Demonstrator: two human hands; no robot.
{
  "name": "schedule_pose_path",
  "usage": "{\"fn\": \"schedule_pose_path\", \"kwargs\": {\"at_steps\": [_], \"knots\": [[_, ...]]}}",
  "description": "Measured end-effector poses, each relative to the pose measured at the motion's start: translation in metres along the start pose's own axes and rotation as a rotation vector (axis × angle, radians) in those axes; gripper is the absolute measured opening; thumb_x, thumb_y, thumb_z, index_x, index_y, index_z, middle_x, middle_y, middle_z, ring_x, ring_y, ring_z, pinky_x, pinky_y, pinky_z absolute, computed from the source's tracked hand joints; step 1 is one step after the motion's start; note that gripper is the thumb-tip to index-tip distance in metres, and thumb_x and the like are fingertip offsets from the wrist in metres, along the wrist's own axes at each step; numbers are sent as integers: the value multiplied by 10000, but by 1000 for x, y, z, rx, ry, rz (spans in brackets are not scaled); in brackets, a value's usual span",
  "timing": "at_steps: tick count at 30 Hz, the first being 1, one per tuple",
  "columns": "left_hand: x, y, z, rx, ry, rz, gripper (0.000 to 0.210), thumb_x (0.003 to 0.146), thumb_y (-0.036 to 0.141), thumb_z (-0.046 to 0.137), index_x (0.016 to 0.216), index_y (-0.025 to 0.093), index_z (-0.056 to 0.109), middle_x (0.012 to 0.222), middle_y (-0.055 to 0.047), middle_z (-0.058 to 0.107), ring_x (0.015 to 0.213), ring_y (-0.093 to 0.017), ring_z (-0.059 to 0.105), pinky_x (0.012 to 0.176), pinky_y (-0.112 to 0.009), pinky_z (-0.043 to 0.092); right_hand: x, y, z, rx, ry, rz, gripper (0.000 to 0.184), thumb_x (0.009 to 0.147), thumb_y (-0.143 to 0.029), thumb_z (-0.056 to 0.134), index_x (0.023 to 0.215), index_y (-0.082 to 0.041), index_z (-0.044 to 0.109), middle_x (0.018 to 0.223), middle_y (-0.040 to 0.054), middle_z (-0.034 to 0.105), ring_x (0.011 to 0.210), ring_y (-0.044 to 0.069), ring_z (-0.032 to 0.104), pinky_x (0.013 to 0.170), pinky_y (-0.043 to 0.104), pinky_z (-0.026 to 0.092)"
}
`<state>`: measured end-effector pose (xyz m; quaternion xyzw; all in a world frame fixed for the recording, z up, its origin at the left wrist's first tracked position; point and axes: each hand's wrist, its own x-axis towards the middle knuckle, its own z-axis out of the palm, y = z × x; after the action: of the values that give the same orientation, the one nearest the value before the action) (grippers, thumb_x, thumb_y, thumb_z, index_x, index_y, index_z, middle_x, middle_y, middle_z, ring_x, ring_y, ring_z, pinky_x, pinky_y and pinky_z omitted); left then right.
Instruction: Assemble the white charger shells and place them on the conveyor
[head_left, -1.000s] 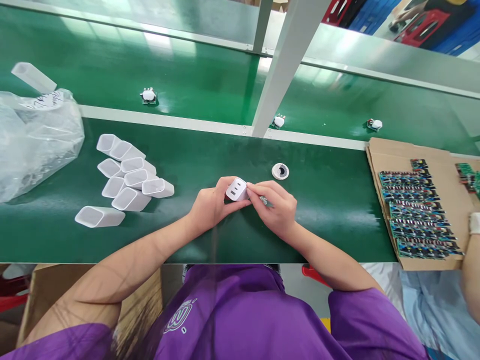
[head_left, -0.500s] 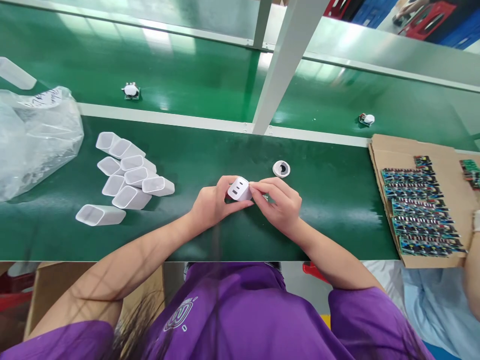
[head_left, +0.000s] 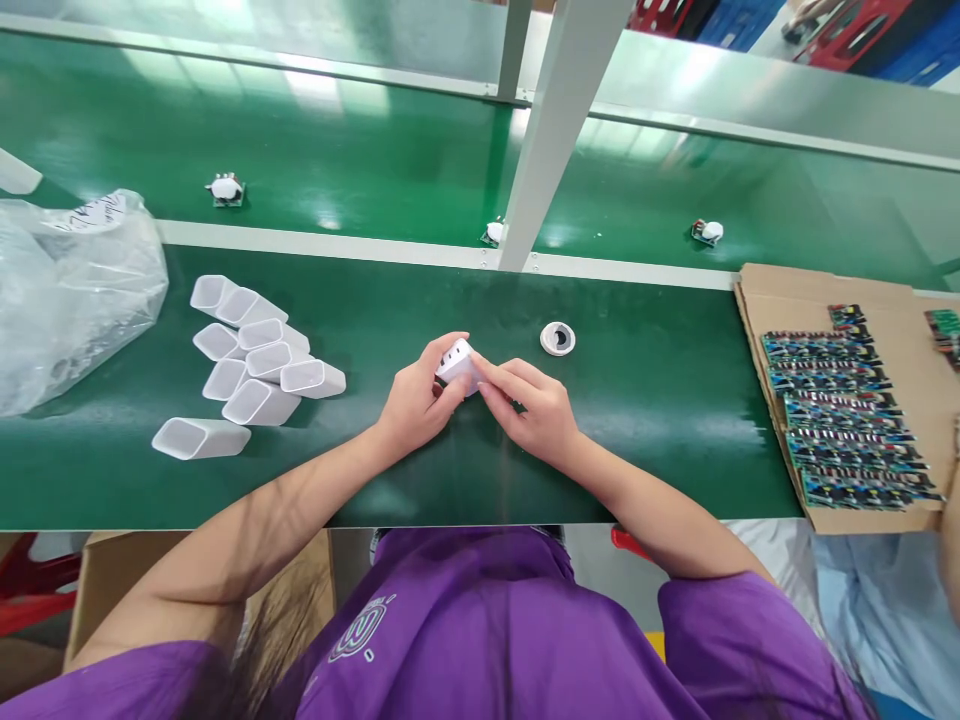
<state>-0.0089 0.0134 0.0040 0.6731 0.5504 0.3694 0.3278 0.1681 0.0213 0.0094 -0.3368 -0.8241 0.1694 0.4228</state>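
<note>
Item: white charger housing (head_left: 458,366), held between the two hands, above the green surface (head_left: 405,300) and apart from the open white sleeves (head_left: 262,402) well to the left.

Key relation: the slotted end face points up, toward the far left; the long axis appears to run from there down toward the near right, so the body's right flank lies against the right fingers (head_left: 501,376). Base of the housing mostly covered; exact tilt not readable.

Left hand (head_left: 417,402): clamped on the housing, index along the far edge, thumb across the near side. It carries the grip and covers the left part.

Right hand (head_left: 535,412): thumb and index close together, tips touching the housing's right side. Cannot tell whether they pinch something there.

Nearer hand: both in contact; left has the fuller hold.

Surroundings: small white roll (head_left: 551,342) lies just beyond the right hand, untouched. Circuit boards (head_left: 855,410) in rows on cardboard (head_left: 787,295), far to the right.
</note>
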Motion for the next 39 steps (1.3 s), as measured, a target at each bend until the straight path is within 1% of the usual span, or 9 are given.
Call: {"fn": "schedule_pose_path", "kwargs": {"at_steps": [4,8,18,24,27,30,33,36,39], "knots": [[2,-3,-4,102,78,97,365,893,389,438,1133,151,574,671,30,621,451,-69,487,506,-189,434,-3,-4,2,-9,-45,17,358,970,-173,472,1308,-224,579,769,-3,603,627,79,535,609,184,478],[4,-6,-5,164,114,143,354,894,423,435,1071,165,600,729,9,655,500,-81,500,520,-194,417,-5,-6,3,8,-67,12,393,975,-169,456,1355,-226,536,696,-25,548,576,82,490,571,188,450],[7,-5,-10,181,76,129,356,859,406,440,1026,159,636,695,16,633,509,-82,479,523,-192,410,-7,-7,4,101,-86,-7,458,964,-127,453,1408,-234,478,729,-13,577,616,98,524,609,209,465],[10,-5,-12,187,40,120,376,860,430,421,1032,169,630,705,10,636,520,-92,490,531,-204,423,-6,-6,3,138,-86,7,446,975,-137,440,1405,-249,479,735,-18,582,635,91,546,621,201,471],[10,-6,-12,247,35,113,391,859,448,421,1034,169,631,737,-6,655,544,-104,519,554,-214,437,-7,-7,3,41,-83,0,441,979,-146,426,1407,-236,476,737,-12,596,631,94,553,617,208,470],[10,-7,-12,346,54,97,405,835,479,455,1051,186,633,801,-20,683,618,-129,589,586,-222,447,-9,-8,4,-126,-67,-68,442,972,-144,422,1409,-193,474,711,-5,595,598,109,543,571,231,444],[9,-8,-11,408,84,110,406,800,488,502,1056,202,637,861,-32,703,699,-152,641,602,-224,444,-11,-12,5,-208,-65,-119,438,963,-135,427,1397,-158,483,688,-1,589,580,121,539,556,251,435],[9,-7,-10,410,112,93,364,778,452,512,995,193,649,814,-34,704,683,-155,636,598,-228,439,-9,-13,2,-162,-114,-82,408,973,-160,417,1368,-186,516,697,-7,597,587,112,548,566,235,450],[9,-5,-11,329,76,57,332,785,427,490,948,183,645,712,-12,673,587,-136,581,564,-230,427,0,-1,-8,-91,-126,29,338,982,-190,416,1266,-217,597,761,-2,642,650,102,586,633,216,481]]}}
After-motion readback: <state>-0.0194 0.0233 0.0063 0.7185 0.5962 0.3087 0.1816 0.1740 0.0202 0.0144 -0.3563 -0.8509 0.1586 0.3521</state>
